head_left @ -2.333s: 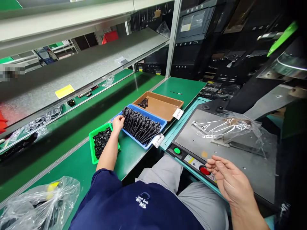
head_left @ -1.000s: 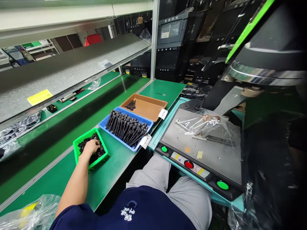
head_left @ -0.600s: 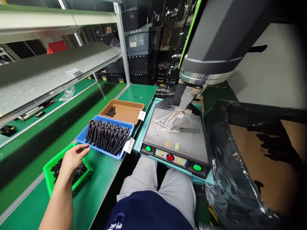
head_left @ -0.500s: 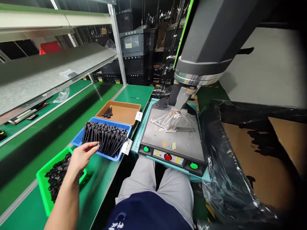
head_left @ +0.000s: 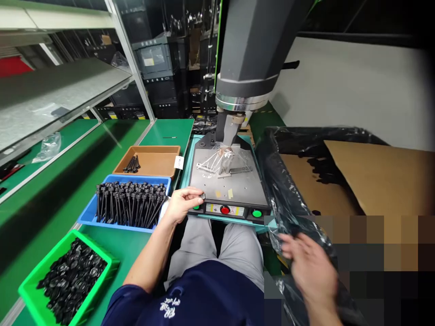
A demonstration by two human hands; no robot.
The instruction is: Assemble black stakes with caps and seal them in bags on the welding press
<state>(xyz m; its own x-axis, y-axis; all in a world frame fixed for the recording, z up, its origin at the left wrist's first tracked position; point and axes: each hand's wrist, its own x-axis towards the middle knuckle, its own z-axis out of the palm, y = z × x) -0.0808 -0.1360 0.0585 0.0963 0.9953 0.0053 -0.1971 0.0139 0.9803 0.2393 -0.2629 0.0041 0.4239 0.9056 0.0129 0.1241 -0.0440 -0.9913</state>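
My left hand (head_left: 181,206) pinches a small dark round part (head_left: 203,196) between thumb and fingertips, just over the front left edge of the press's metal plate (head_left: 220,192). That part looks like the black round pieces (head_left: 73,276) heaped in a green bin (head_left: 30,290). Over by the black plastic lining on the right, my right hand (head_left: 311,265) is smeared by motion; its fingers look apart and nothing shows in them. A blue bin (head_left: 90,218) of black ribbed stems with knobbed heads (head_left: 131,201) stands left of my left hand.
A brown tray (head_left: 159,156) contains several black stems. Above the plate hangs the press head (head_left: 246,86), its tip near clear plastic and white ties (head_left: 226,160). Green and red buttons (head_left: 224,209) line the press front. A black-lined carton (head_left: 288,181) stands right.
My left hand has moved right from beside the blue bin to the press front, with a small round part now showing in it. My right hand has come into view. The camera view has turned right.
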